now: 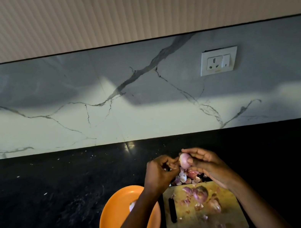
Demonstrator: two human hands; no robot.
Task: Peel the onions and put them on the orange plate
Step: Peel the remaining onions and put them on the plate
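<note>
head view: two hands work over a black table [40, 203]. one onion [184, 160] is held up between them, above a heap of loose pink and white skins [185, 178] at the far edge of a wooden cutting board [230, 218]. two more onions lie on the board, one [201, 193] near its middle with purple-brown skin on it, another [214, 205] just toward the near right of it, with small skin scraps scattered around them. one orange plate [113, 227] sits just left of the board, and one pale peeled piece [132, 205] shows on it, partly hidden behind the left forearm

the held onion looks small, round, pale pink and glossy, mostly bare of dry skin. the right hand [209, 165] grips it, fingers curled over the top and thumb pressed on its near side. the left hand [161, 174] has its fingers bent in at the onion's left end, pinching there; whether it has hold of skin or the onion itself is too small to tell

the left forearm crosses over the plate and covers much of its right half. a dark slot handle [172, 210] is cut in the board's left edge. behind the table rises a white marble wall [85, 115] with grey veins, carrying one socket with a switch [218, 61], under a ribbed beige cabinet [126, 7]
</note>
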